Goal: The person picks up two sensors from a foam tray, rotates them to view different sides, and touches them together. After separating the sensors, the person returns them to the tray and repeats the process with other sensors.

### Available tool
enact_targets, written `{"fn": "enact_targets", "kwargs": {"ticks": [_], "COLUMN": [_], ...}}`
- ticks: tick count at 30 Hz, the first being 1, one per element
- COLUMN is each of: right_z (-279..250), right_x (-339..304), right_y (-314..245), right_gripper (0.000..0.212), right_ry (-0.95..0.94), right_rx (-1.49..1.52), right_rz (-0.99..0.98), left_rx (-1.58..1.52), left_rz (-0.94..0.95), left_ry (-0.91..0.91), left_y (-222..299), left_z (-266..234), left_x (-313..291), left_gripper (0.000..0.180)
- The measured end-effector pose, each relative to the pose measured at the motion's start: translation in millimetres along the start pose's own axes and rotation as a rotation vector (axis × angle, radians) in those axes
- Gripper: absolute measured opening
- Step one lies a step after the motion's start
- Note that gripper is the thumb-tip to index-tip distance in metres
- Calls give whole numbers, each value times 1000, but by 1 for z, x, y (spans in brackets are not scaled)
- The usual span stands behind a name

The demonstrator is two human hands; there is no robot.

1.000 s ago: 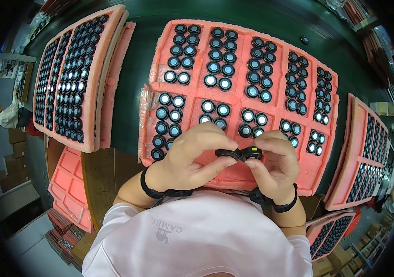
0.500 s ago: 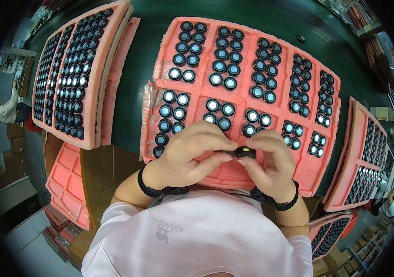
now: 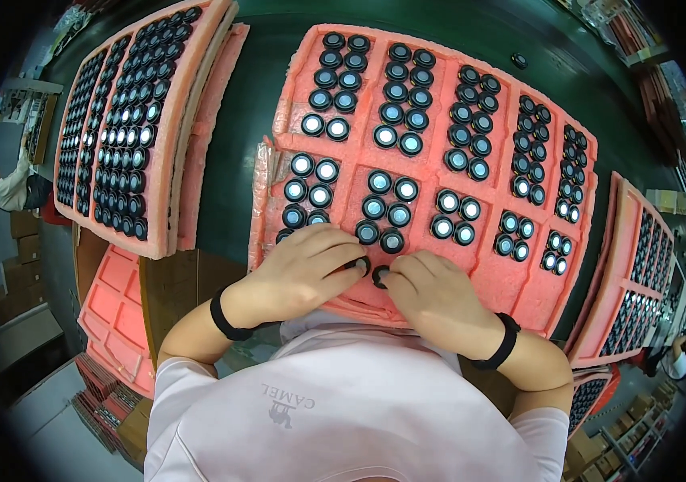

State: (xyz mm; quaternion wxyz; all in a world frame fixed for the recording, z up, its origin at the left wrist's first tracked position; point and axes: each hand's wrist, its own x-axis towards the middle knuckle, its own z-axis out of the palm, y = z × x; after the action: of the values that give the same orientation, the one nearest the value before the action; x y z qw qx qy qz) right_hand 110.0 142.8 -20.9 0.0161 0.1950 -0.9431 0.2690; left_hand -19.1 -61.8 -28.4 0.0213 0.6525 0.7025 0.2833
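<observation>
A pink foam tray (image 3: pixel 494 287) lies in front of me, its compartments holding rows of small round black parts (image 3: pixel 391 241) with shiny silver centres. At the tray's near side my left hand (image 3: pixel 299 271) pinches one round black part (image 3: pixel 365 263) between thumb and fingers. Just to its right, the fingertips of my right hand (image 3: pixel 443 299) close on another round black part (image 3: pixel 379 277). Both parts are low over the near compartment, partly covered by my fingers. Whether they rest on the foam I cannot tell.
Stacked pink trays full of such parts stand at the left (image 3: pixel 168 153) and the right (image 3: pixel 612 281). A loose round part (image 3: pixel 519 60) lies on the green table (image 3: pixel 471 28). Pink trays without parts (image 3: pixel 118 309) lean at lower left. Another person (image 3: pixel 14 185) is at far left.
My hands were together, holding a black part with a yellow mark above the tray. They have moved left and apart, down to the near compartment, each at a round part.
</observation>
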Motion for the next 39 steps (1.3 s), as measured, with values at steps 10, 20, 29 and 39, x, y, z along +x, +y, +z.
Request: {"fn": "enact_targets", "kwargs": {"ticks": [10, 20, 29, 39], "right_z": [5, 3, -58, -142], "right_x": [11, 11, -7, -126], "right_y": [-4, 2, 24, 103], "right_gripper": [19, 23, 33, 23], "right_ry": [41, 28, 127, 433], "right_rx": [-120, -133, 109, -104], "right_rz": [27, 83, 187, 703], "left_rx": [25, 43, -132, -317], "left_rz": [16, 12, -39, -229], "left_ry": [-34, -97, -91, -50], "left_y": [-7, -6, -4, -46], "left_z": [-2, -6, -41, -55], "left_x": [4, 9, 62, 133], "left_gripper": [20, 20, 20, 18]}}
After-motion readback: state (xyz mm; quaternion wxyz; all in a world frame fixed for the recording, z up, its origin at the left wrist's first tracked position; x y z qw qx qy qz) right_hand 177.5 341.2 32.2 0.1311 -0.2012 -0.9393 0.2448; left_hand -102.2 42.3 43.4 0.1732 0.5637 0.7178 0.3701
